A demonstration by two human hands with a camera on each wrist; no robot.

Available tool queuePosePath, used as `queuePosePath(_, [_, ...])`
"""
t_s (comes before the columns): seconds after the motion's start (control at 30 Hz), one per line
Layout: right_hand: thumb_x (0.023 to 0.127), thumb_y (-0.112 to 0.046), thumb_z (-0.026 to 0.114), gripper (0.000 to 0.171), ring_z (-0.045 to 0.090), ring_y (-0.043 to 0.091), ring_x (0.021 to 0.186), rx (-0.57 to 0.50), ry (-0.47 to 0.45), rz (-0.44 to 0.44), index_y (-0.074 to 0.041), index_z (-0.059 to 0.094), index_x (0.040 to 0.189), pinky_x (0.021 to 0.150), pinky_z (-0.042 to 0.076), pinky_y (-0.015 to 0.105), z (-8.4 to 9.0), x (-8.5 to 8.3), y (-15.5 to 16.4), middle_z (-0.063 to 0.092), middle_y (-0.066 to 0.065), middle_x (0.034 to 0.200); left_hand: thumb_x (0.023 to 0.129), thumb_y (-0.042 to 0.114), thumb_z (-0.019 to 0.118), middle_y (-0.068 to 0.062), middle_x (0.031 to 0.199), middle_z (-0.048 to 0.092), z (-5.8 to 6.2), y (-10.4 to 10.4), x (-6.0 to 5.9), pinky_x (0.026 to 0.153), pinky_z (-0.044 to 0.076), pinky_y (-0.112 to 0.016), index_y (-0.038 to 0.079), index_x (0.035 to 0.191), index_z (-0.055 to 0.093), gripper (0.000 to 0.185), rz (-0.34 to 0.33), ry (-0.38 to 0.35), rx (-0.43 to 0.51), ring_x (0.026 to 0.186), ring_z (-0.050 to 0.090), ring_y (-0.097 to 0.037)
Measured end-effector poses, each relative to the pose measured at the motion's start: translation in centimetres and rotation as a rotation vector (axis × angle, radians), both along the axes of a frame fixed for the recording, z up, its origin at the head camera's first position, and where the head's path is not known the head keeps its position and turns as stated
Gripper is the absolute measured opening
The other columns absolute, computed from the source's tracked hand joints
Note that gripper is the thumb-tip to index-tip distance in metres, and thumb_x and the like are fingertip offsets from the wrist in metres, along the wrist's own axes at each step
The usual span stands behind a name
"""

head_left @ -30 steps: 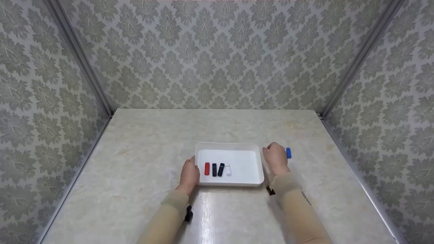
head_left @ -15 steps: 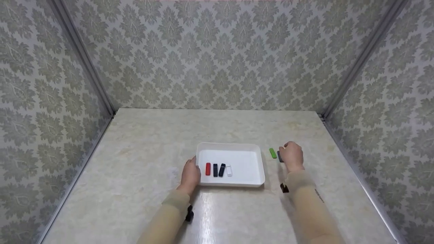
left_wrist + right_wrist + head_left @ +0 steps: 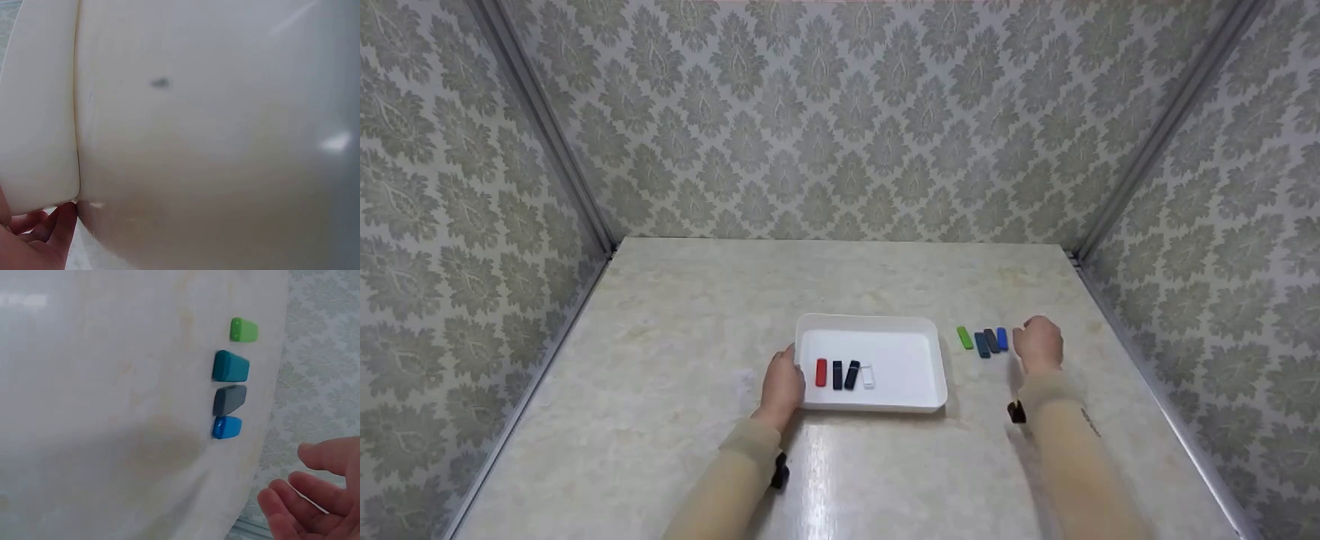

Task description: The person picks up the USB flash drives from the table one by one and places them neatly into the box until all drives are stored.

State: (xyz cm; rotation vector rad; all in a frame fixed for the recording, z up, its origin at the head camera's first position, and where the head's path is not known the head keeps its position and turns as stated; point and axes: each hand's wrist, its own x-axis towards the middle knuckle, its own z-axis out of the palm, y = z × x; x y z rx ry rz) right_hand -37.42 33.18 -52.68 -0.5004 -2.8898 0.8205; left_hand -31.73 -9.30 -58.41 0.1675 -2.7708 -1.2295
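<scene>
A white tray (image 3: 870, 321) lies mid-table and holds a red stick (image 3: 820, 372), two black sticks (image 3: 837, 374) and a white stick (image 3: 868, 376) side by side. My left hand (image 3: 781, 384) holds the tray's left edge. In the left wrist view its fingertips (image 3: 53, 230) lie against the tray wall (image 3: 197, 140). Right of the tray, a green piece (image 3: 964, 337), a teal piece (image 3: 982, 344), a grey piece (image 3: 992, 340) and a blue piece (image 3: 1002, 338) form a row on the table. My right hand (image 3: 1037, 343) hovers just right of the blue piece (image 3: 226, 427), fingers (image 3: 315, 495) relaxed, holding nothing.
The marble-look table is boxed in by patterned walls on the left, back and right. Its right edge (image 3: 1155, 397) runs close to my right hand. Bare tabletop (image 3: 697, 315) lies behind and left of the tray.
My right hand has moved rightward from the tray's right edge, past the row of coloured pieces, uncovering them. The left hand and the tray have stayed put.
</scene>
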Motion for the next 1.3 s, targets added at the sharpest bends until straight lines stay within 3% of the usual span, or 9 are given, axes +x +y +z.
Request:
queuePosePath(0.23, [0.102, -0.01, 0.056, 0.034, 0.066, 0.05, 0.111, 0.009, 0.028, -0.003, 0.018, 0.063, 0.12, 0.096, 0.057, 0.059, -2.0, 0.0, 1.6, 0.066, 0.037, 0.119, 0.103, -0.001, 0.046, -0.024, 0.132, 0.063, 0.1, 0.0, -0.1, 0.117, 0.046, -0.051, -0.004, 0.148, 0.049, 0.046, 0.006, -0.014, 0.035, 0.132, 0.058, -0.038])
queuePosePath(0.43, [0.103, -0.016, 0.058, 0.031, 0.07, 0.043, 0.097, -0.028, 0.011, -0.046, 0.013, 0.068, 0.106, 0.083, 0.059, 0.052, -3.4, -0.3, 1.4, 0.071, 0.031, 0.103, 0.103, -0.001, 0.046, -0.024, 0.135, 0.061, 0.2, 0.0, 0.0, 0.119, 0.044, -0.051, -0.004, 0.15, 0.048, 0.047, 0.011, -0.024, 0.054, 0.134, 0.056, -0.039])
queuePosePath(0.6, [0.107, -0.023, 0.054, 0.036, 0.068, 0.04, 0.106, -0.075, -0.056, -0.054, 0.009, 0.062, 0.119, 0.088, 0.059, 0.048, -3.6, -0.4, 0.4, 0.068, 0.028, 0.112, 0.103, 0.0, 0.046, -0.027, 0.14, 0.058, 0.3, 0.0, -0.1, 0.121, 0.042, -0.051, -0.007, 0.15, 0.045, 0.047, 0.002, -0.029, 0.018, 0.138, 0.053, -0.041])
queuePosePath(0.8, [0.107, -0.025, 0.054, 0.036, 0.064, 0.038, 0.109, -0.062, -0.08, -0.032, 0.008, 0.06, 0.12, 0.09, 0.057, 0.048, -3.8, -0.7, -0.3, 0.064, 0.025, 0.113, 0.105, 0.002, 0.045, -0.023, 0.143, 0.057, 0.1, 0.1, -0.1, 0.121, 0.041, -0.051, -0.003, 0.152, 0.044, 0.047, 0.002, -0.056, 0.044, 0.14, 0.051, -0.038])
queuePosePath(1.07, [0.106, -0.017, 0.052, 0.037, 0.061, 0.045, 0.116, 0.038, -0.073, 0.052, 0.015, 0.06, 0.124, 0.1, 0.055, 0.053, -4.4, -1.5, 0.0, 0.061, 0.033, 0.119, 0.102, -0.002, 0.047, -0.028, 0.133, 0.061, 0.1, 0.0, 0.0, 0.118, 0.045, -0.051, -0.01, 0.147, 0.047, 0.045, -0.006, 0.011, -0.002, 0.133, 0.056, -0.041])
queuePosePath(1.17, [0.106, -0.013, 0.048, 0.037, 0.058, 0.047, 0.122, 0.018, -0.086, 0.057, 0.014, 0.059, 0.129, 0.105, 0.053, 0.055, -4.5, -1.7, 0.0, 0.059, 0.033, 0.125, 0.103, -0.002, 0.047, -0.027, 0.134, 0.06, 0.1, 0.0, 0.0, 0.118, 0.045, -0.051, -0.009, 0.148, 0.047, 0.046, -0.005, 0.0, 0.013, 0.134, 0.056, -0.041])
queuePosePath(1.3, [0.106, -0.011, 0.045, 0.036, 0.057, 0.047, 0.121, 0.024, -0.102, 0.054, 0.014, 0.061, 0.125, 0.105, 0.053, 0.055, -4.5, -1.7, -0.2, 0.058, 0.033, 0.124, 0.103, -0.001, 0.046, -0.026, 0.137, 0.06, 0.0, 0.0, -0.1, 0.119, 0.044, -0.051, -0.006, 0.149, 0.046, 0.047, 0.004, -0.019, 0.028, 0.136, 0.055, -0.039])
